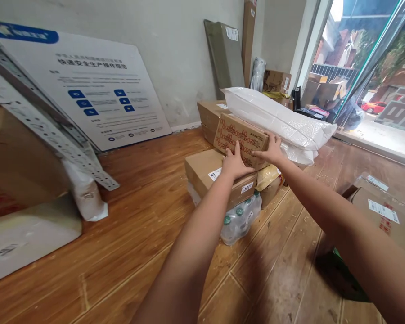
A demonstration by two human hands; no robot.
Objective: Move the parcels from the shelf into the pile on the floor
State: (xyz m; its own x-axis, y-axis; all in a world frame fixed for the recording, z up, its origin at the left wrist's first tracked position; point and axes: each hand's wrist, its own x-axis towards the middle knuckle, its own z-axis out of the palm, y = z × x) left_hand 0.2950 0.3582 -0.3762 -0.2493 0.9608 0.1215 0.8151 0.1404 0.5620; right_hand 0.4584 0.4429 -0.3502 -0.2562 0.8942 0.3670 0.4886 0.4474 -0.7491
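On top of a stack of parcels near the middle of the wooden floor, the person's 2 bare hands are gripping a small brown cardboard box printed with red looping patterns. The left hand is pressing flat against the box's near face, fingers spread upward over the cardboard and thumb along its lower edge, so it is partly open and clasping the box rather than closed around it. The right hand is holding the box's right end, fingers curled onto the near face and thumb side toward the top edge. The patterned box is sitting tilted on a larger plain brown cardboard carton with white labels, and a long white plastic mailer bag is lying across its top, touching it. Under the carton, a shrink-wrapped pack of clear bottles with green caps is resting on the floor. Behind the stack, another brown carton is standing against the grey wall. Off to the left, a white and blue printed notice board is leaning against that wall, with a perforated grey metal rail crossing in front of it.
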